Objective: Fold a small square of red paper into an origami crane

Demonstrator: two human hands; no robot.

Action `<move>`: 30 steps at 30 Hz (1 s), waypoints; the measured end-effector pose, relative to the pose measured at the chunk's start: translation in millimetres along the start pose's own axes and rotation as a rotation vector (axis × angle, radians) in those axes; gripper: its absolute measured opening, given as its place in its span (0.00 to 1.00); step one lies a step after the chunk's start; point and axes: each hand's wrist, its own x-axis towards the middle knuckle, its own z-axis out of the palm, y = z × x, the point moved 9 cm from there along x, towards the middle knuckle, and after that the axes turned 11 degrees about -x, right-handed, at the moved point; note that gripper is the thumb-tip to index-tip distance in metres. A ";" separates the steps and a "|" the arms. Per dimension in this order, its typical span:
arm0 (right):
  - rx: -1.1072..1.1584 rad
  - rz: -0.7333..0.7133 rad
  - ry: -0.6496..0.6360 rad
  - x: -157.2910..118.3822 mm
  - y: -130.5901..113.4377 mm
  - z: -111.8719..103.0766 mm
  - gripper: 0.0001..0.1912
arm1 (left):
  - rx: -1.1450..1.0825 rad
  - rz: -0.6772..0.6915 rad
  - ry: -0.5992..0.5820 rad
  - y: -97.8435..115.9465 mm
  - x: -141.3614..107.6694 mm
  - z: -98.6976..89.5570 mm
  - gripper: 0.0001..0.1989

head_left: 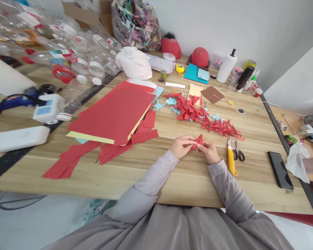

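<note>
A small folded piece of red paper (199,139) is held between my two hands above the wooden table. My left hand (182,146) pinches its left side, and my right hand (209,151) pinches its lower right edge. Just beyond them lies a pile of folded red paper shapes (189,109), with a row of red stars (220,127) at its right. Light blue folded pieces (159,105) lie by the pile. Left of my hands are stacked large red sheets (114,111) and cut red strips (144,136).
Right of my hands lie a yellow-handled cutter (231,161), black scissors (238,153) and a phone (279,169). Plastic bottles (79,66) crowd the back left. A white bottle (226,67) and a teal pad (191,73) stand or lie at the back. The table's front edge (187,205) is near my body.
</note>
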 end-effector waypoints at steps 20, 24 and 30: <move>-0.066 0.025 0.024 -0.4 -4.7 1.2 0.12 | -0.462 -0.526 0.284 -38.6 -12.3 2.3 0.11; -0.081 0.019 0.041 -0.7 -7.0 0.3 0.12 | -0.582 -0.624 0.286 -46.2 -14.9 6.3 0.17; -0.050 0.028 0.086 0.2 -2.5 -4.1 0.10 | -0.783 -0.731 0.255 -55.2 -20.0 16.1 0.21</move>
